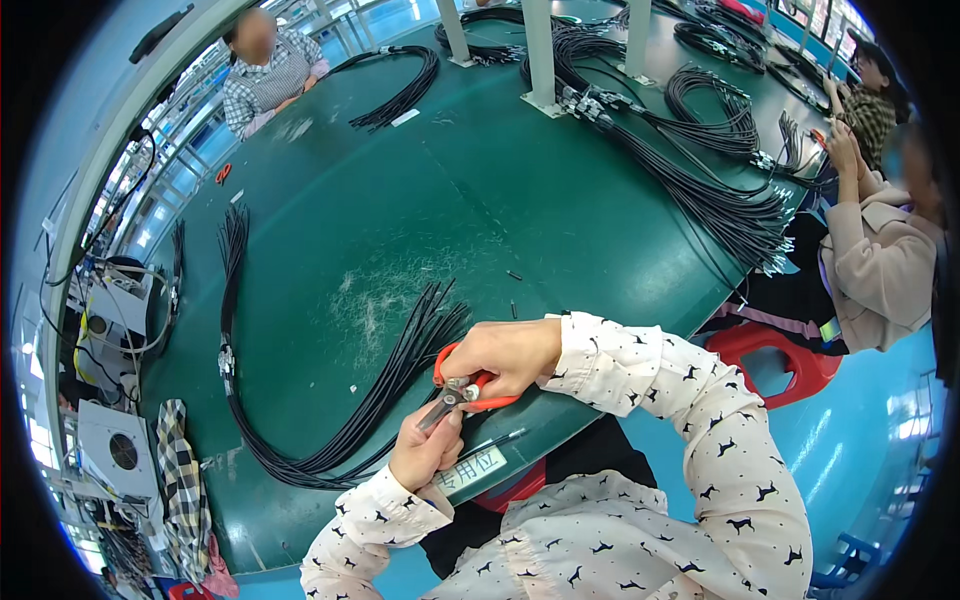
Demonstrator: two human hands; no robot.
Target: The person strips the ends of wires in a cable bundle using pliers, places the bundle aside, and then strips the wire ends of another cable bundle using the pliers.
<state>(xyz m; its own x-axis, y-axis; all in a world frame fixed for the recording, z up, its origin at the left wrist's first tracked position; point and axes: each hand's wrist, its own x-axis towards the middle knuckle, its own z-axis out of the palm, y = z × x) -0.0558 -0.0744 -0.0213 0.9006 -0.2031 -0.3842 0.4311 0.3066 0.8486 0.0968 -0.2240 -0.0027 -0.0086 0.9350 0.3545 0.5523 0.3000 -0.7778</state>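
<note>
While blue floor [835, 430] is meeting the near table edge [550, 428], the right hand [508, 355] is gripping red-handled cutters [455, 397]. What the left hand [422, 452] is holding, I cannot tell.

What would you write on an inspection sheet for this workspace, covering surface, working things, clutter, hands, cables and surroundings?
Surface: green table, with pale fine scraps around its middle.
Working things: red-handled cutting tool; black cable bundle, curving across the table's near left.
Clutter: two short dark pieces; small orange-red tool at far left.
Hands: right hand grips the cutting tool; left hand is at its cutting end, hold unclear.
Cables: more black bundles at far right.
Surroundings: one person across the table; others at right; red stool.
</note>
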